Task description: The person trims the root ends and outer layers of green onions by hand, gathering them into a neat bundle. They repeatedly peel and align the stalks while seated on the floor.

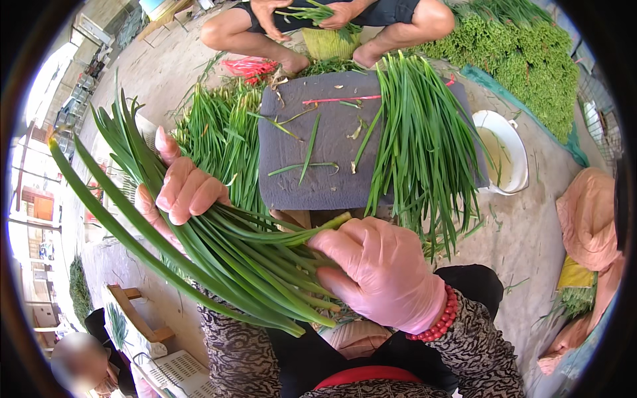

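My left hand (184,194), in a thin pinkish glove, is closed around a bunch of long green garlic chives (234,253) slanting across the view. My right hand (378,273), gloved alike with a red bead bracelet at the wrist, pinches stems at the bunch's lower right end. Ahead stands a low table with a dark grey cloth top (318,129); loose leaves and a pink-red tie strip (343,99) lie on it. A larger heap of chives (423,134) drapes over its right side. Another heap of cut greens (219,134) stands at the table's left.
Across the table a seated person's hands (333,15) hold greens. A white bucket with cloudy water (497,149) stands right of the table. Piled leafy greens (527,64) lie at the upper right. Lower left are a wooden stool (139,313), a white plastic crate (179,373) and another person.
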Motion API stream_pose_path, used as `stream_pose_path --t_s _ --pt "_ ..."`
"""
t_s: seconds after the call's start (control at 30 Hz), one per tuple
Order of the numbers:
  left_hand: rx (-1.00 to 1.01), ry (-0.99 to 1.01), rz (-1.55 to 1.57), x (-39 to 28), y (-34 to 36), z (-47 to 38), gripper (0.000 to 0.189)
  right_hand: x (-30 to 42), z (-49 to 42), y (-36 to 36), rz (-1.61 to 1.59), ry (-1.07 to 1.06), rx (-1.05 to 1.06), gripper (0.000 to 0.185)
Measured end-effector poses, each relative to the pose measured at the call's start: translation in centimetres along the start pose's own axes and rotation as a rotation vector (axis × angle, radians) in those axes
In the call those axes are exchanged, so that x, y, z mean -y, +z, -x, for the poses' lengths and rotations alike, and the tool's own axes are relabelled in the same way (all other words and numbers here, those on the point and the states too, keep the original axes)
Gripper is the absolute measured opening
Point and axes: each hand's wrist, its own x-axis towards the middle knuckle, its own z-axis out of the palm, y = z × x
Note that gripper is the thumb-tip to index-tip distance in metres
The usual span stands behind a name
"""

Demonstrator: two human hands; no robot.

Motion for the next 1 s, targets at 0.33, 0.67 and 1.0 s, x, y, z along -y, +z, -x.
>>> stream_pose_path --t_s 0.33,0.67,1.0 --pt "0.055 -0.052 0.008 -0.5 -0.5 -0.1 0.058 -0.3 0.1 1.3 -0.109 -0.111 -0.094 0.019" --pt "0.135 -0.031 0.089 -2.2 -1.1 -0.2 0.053 -0.8 0.0 -0.1 -0.52 -0.051 -0.098 0.013" --pt "0.134 -0.024 0.087 -3.6 -0.9 -0.4 0.047 -2.9 1.0 -4.3 -1.063 0.183 -0.321 0.02"
